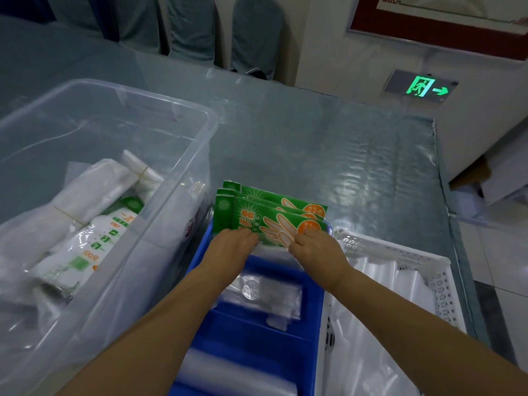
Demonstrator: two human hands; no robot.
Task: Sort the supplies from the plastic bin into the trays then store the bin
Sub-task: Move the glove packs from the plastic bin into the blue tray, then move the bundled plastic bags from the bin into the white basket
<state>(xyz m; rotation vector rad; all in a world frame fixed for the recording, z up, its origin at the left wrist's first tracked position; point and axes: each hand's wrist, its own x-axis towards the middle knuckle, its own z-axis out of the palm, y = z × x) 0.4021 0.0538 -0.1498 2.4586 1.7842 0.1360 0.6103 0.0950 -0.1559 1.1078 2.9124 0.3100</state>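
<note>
Green printed glove packets [271, 215], stacked upright at the far end of the blue plastic tray [257, 338]; long axis left-right. Left hand [231, 244] and right hand [314, 247] press their near face, fingers flat, each equally near. Clear plastic bin [171, 115] to the left, part-filled.

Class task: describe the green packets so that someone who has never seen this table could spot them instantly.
Find the blue tray between the clear plastic bin and the white perforated tray. At its far end, both hands press on the green packets. They alone are bright green with orange hand outlines; the tray's other supplies are clear plastic.
</note>
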